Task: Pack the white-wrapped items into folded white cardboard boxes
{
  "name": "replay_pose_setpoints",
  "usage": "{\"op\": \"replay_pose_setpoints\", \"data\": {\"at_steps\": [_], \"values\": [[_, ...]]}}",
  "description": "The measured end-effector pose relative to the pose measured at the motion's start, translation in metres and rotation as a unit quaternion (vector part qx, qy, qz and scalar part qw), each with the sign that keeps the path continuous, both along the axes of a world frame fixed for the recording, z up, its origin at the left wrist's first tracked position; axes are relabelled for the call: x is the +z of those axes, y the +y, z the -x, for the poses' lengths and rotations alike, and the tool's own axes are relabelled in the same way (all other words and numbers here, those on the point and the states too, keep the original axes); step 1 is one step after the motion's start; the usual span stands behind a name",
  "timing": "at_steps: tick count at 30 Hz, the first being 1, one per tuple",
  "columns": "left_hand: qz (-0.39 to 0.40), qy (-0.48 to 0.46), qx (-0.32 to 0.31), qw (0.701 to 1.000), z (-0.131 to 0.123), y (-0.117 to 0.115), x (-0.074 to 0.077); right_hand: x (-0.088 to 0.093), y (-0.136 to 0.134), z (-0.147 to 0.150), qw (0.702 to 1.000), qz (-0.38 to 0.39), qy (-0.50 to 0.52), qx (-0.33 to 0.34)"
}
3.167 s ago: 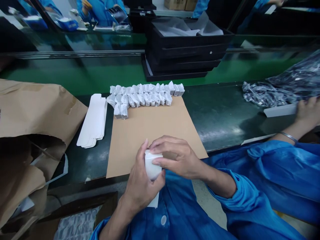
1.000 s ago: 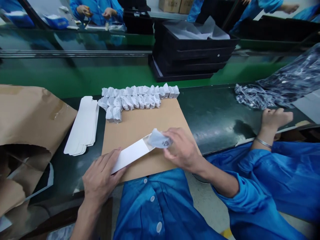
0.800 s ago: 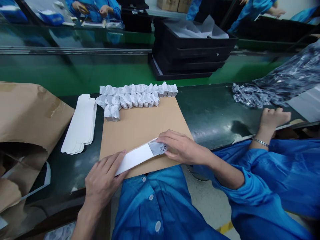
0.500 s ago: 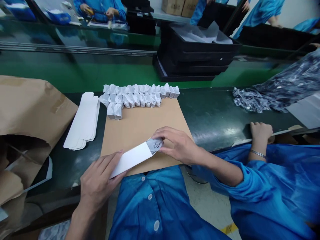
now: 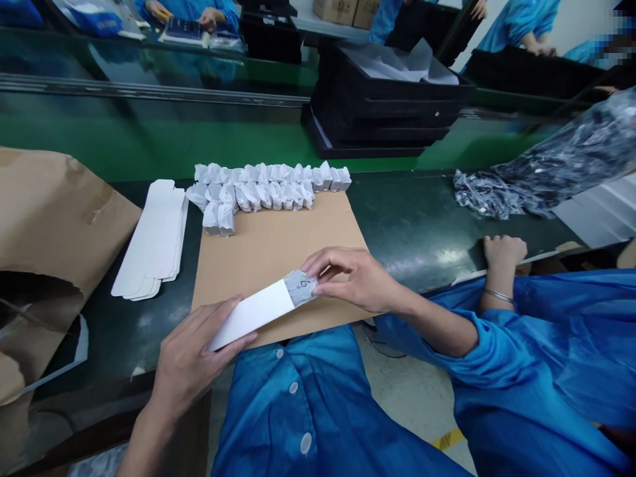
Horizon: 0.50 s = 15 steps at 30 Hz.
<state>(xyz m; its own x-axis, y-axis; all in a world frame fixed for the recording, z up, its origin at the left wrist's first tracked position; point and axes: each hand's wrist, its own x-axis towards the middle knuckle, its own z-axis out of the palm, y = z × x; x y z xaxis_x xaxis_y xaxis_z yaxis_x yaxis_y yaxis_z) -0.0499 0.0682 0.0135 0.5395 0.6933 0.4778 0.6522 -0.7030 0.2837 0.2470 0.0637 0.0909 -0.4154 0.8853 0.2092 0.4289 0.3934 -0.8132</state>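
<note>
A slim white carton lies tilted in my left hand, gripped between thumb and fingers along its lower end. From the carton's upper right end sticks out a frosted plastic bag printed with a small recycling mark. My right hand pinches the edge of this bag between thumb and fingertips. What lies inside the carton is hidden. Below both hands is a brown cardboard sheet. Several small pieces wrapped in whitish plastic stand in rows along the sheet's far edge.
Flat white cartons lie stacked at the left, beside a large torn brown box. Black cases are piled behind the bench. Clear plastic bags lie at the right, near a neighbour's resting fist. Other people work across the line.
The whole view has shifted slightly, so things sit a little further left. The bag's printed mark looks tilted differently at the carton's mouth. Both hands keep their hold.
</note>
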Motion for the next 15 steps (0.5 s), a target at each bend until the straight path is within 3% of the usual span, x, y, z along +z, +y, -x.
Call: {"op": "replay_pose_setpoints", "data": {"at_steps": [3, 6, 12, 15], "values": [[0.016, -0.010, -0.005, 1.000, -0.003, 0.001, 0.002, 0.005, 0.000, -0.002, 0.997, 0.067, 0.044, -0.019], [0.058, -0.031, -0.026, 0.997, -0.007, 0.002, 0.004, 0.013, 0.001, -0.006, 0.993, 0.109, 0.044, 0.009], [0.164, -0.012, -0.020, 0.986, -0.006, 0.010, 0.004, 0.021, 0.008, -0.012, 0.996, 0.057, -0.062, 0.033], [0.152, 0.034, -0.021, 0.988, -0.007, 0.015, 0.004, 0.012, 0.013, -0.012, 0.995, 0.062, -0.072, 0.012]]}}
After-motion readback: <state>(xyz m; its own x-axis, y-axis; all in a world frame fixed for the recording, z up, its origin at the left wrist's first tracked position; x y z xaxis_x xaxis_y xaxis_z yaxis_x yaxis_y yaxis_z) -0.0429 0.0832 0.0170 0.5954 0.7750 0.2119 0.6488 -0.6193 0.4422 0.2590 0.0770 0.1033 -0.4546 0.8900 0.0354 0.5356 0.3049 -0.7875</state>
